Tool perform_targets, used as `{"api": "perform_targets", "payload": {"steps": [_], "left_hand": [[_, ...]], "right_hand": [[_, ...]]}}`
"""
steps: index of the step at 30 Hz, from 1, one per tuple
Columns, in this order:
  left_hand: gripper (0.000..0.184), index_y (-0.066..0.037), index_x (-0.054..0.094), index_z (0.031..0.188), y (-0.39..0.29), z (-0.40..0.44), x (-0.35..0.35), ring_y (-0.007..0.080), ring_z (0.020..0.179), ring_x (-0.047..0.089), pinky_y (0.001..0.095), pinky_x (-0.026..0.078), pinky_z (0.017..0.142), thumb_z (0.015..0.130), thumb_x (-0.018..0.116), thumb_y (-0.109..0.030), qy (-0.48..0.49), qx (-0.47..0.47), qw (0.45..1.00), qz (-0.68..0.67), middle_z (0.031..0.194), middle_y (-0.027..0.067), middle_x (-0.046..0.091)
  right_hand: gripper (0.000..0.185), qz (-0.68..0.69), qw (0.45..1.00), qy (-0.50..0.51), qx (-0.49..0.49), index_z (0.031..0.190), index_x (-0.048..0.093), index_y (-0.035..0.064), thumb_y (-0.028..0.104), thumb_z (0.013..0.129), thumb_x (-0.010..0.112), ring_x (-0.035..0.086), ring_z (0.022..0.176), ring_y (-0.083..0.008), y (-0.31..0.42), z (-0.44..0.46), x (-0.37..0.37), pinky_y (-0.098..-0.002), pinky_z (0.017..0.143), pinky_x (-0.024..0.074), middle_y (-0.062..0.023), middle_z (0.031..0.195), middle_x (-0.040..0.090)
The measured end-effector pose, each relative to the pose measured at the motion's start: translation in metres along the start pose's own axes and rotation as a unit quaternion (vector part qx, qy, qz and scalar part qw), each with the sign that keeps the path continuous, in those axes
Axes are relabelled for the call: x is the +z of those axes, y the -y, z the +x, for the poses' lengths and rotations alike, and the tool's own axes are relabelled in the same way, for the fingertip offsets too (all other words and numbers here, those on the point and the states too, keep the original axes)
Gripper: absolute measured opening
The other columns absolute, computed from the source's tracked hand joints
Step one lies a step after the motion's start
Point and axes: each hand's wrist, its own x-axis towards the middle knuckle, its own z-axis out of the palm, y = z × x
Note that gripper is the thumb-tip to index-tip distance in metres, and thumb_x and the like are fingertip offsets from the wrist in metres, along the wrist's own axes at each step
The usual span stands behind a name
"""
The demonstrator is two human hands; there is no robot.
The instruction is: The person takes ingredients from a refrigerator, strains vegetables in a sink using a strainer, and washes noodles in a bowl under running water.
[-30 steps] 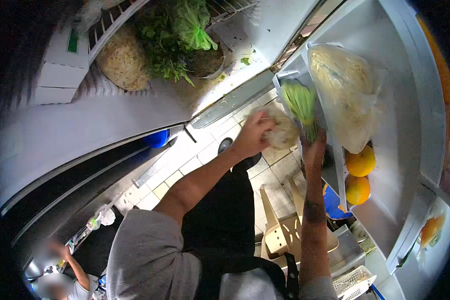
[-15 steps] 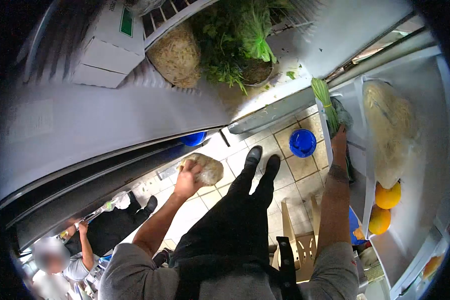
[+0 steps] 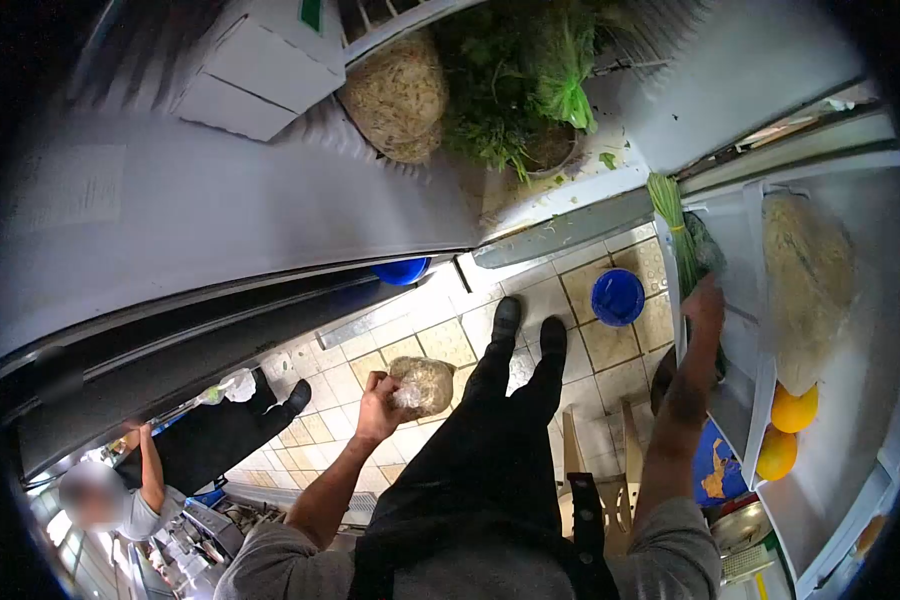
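My left hand (image 3: 379, 408) grips the gathered neck of a clear plastic bag (image 3: 423, 386) of pale, beige food, held above the tiled floor. What the food is I cannot make out. At the open fridge door, my right hand (image 3: 704, 303) is by the lower end of a bundle of long green stalks (image 3: 676, 235) tied with a band. Motion smears its fingers, so their grip does not show. A dark plastic bag (image 3: 707, 243) lies beside the stalks in the door shelf.
Leafy herbs (image 3: 500, 90) and a large bag of pale strands (image 3: 398, 97) sit in the fridge, near a white box (image 3: 260, 75). Another bag (image 3: 808, 290) and orange fruits (image 3: 794, 408) fill the door shelf. A blue bucket (image 3: 618, 297) stands on the floor; a co-worker (image 3: 185, 445) is at left.
My left hand has lowered the bag slightly and turned, the bag now hanging from its neck. My right hand has shifted slightly down along the door. The whole view has shifted.
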Motion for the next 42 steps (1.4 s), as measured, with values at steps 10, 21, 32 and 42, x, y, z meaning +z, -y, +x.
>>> {"api": "perform_targets", "payload": {"steps": [10, 21, 32, 42], "left_hand": [[0.039, -0.001, 0.052, 0.088, 0.017, -0.048, -0.002, 0.0355, 0.088, 0.053, 0.0396, 0.046, 0.075, 0.054, 0.071, 0.003, -0.118, -0.069, 0.991, 0.014, 0.093, 0.0167, 0.05], [0.037, -0.001, 0.054, 0.095, 0.073, -0.158, 0.014, 0.0341, 0.089, 0.053, 0.0383, 0.046, 0.078, 0.061, 0.068, -0.002, -0.259, -0.19, 0.945, -0.065, 0.097, 0.0164, 0.049], [0.044, -0.002, 0.057, 0.098, 0.059, -0.31, 0.102, 0.0357, 0.087, 0.055, 0.041, 0.046, 0.078, 0.057, 0.073, -0.005, -0.405, -0.404, 0.816, -0.076, 0.095, 0.0176, 0.049], [0.037, -0.006, 0.058, 0.091, 0.066, -0.403, 0.186, 0.038, 0.091, 0.055, 0.0427, 0.046, 0.081, 0.06, 0.072, -0.021, -0.461, -0.591, 0.621, -0.227, 0.095, 0.0201, 0.055]], "right_hand": [[0.032, 0.07, 0.835, -0.395, -0.377, 0.107, 0.059, 0.0007, 0.017, 0.08, 0.056, 0.054, 0.099, -0.0319, 0.3, 0.022, 0.055, -0.0437, 0.083, 0.0418, -0.0157, 0.101, 0.059], [0.015, -0.049, 0.802, -0.308, -0.509, 0.087, 0.064, 0.0058, 0.015, 0.081, 0.054, 0.059, 0.091, -0.0299, 0.283, 0.073, 0.076, -0.0392, 0.072, 0.0516, -0.0113, 0.088, 0.063], [0.019, -0.066, 0.694, -0.277, -0.661, 0.093, 0.063, 0.0077, 0.011, 0.08, 0.05, 0.056, 0.094, -0.0302, 0.173, -0.058, 0.078, -0.0429, 0.073, 0.0502, -0.0132, 0.098, 0.059], [0.019, -0.114, 0.618, -0.066, -0.775, 0.09, 0.063, 0.0041, 0.012, 0.074, 0.067, 0.053, 0.096, -0.0323, 0.18, -0.225, 0.04, -0.0403, 0.085, 0.0446, -0.0124, 0.096, 0.059]]}}
